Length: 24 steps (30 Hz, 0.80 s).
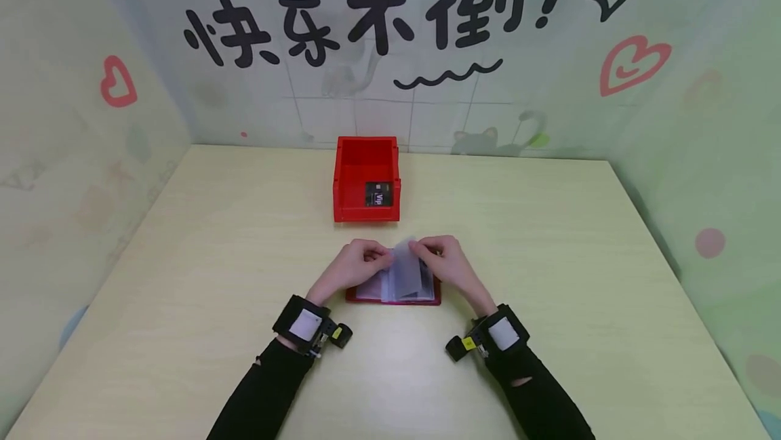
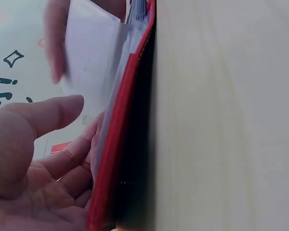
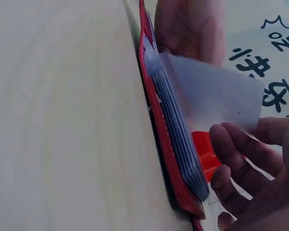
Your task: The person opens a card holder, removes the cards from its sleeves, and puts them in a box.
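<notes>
A red card holder (image 1: 393, 302) lies spread on the table, with its clear plastic sleeves showing. One sleeve page (image 2: 90, 50) stands up from the others between the hands. In the right wrist view, my right hand (image 3: 253, 163) pinches the corner of this raised sleeve between thumb and fingers. At the holder's left side, my left hand (image 1: 361, 264) rests with its fingers against the sleeves and cover; the left wrist view shows the thumb extended, away from the page. A stack of sleeves (image 3: 180, 134) fills the holder's right half.
Behind the card holder stands a red open bin (image 1: 366, 215) with a black card (image 1: 378, 194) marked "Vip" inside. The pale wooden table (image 1: 183, 277) meets printed cloth walls (image 1: 342, 87) at the back and sides.
</notes>
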Available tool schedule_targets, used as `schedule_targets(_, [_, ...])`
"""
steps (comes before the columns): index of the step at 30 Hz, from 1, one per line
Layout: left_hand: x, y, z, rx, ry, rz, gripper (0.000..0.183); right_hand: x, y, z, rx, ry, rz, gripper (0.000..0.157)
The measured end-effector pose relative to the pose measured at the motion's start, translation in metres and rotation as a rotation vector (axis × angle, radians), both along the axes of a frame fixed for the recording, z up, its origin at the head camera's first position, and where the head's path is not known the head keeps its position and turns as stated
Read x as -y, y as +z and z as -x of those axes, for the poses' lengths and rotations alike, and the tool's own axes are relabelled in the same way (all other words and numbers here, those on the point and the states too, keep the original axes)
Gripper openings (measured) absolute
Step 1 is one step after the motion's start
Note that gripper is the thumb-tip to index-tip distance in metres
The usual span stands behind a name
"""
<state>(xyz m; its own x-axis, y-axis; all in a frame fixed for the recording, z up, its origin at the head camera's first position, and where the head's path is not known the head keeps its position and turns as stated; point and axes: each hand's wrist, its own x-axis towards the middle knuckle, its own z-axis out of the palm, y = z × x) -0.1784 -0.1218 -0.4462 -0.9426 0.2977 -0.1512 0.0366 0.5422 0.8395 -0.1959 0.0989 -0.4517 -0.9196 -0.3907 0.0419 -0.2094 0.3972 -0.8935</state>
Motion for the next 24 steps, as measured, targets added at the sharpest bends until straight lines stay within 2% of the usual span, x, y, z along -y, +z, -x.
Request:
schedule_targets(6, [0.0, -0.001, 0.0, -0.004, -0.018, -0.024, 0.032, 0.002, -0.003, -0.004, 0.026, 0.024, 0.077, 0.029])
schedule_targets(10, [-0.001, 0.001, -0.001, 0.021, -0.028, -0.037, 0.037, 0.002, -0.007, -0.004, 0.052, 0.033, 0.115, 0.03])
schedule_targets(14, [0.0, 0.001, 0.0, 0.042, -0.038, -0.044, 0.041, 0.002, -0.01, -0.005, 0.041, 0.059, 0.125, 0.029])
schedule_targets(18, [0.004, 0.0, 0.002, 0.095, -0.044, -0.086, 0.039, 0.002, -0.014, -0.007, -0.004, 0.096, 0.113, 0.025])
schedule_targets(24, [0.012, 0.002, 0.002, 0.194, -0.01, -0.147, 0.044, 0.002, -0.016, -0.013, -0.041, 0.147, 0.093, 0.028])
